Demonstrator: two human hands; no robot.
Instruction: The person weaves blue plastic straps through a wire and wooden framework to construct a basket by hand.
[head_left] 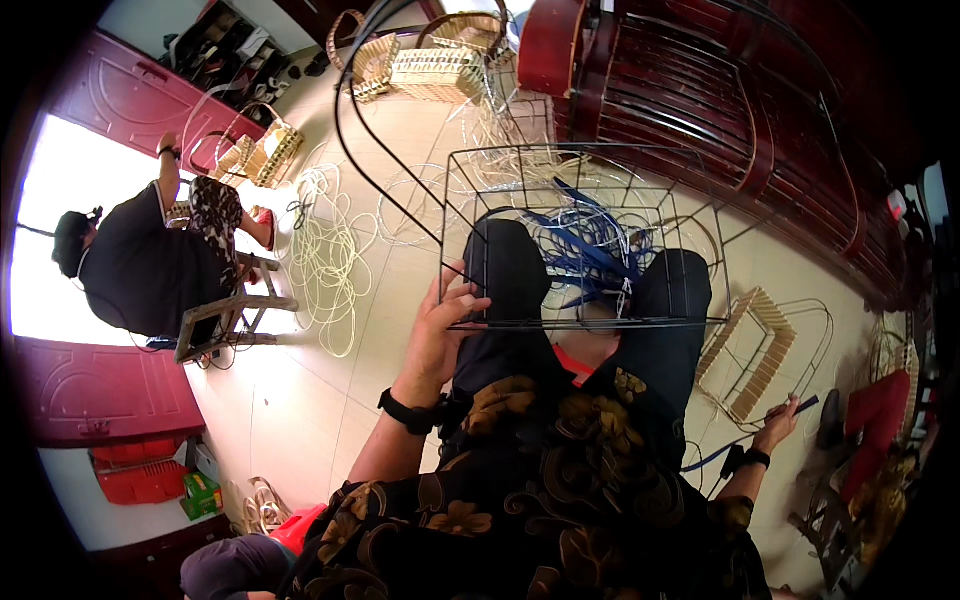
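Observation:
My left hand (440, 325) is closed on the lower left corner of a black wire basket frame (590, 323), which rests over my lap and has tall curved handles. Inside and behind it, a tangle of blue strips (590, 245) shows between my knees, with some white strands among them. Out to the right, beside my thigh, my right hand (775, 428) has its fingers closed around a dark blue strip (712, 459), whose short end sticks out past the fingertips.
A partly woven frame (730, 382) lies at right. Woven baskets (435, 75) stand behind. Pale cord coils (325, 270) lie left, near a person (150, 260) on a wooden stool (240, 315). A red wooden bench (680, 110) fills the upper right. Other people's legs (875, 415) show at the edges.

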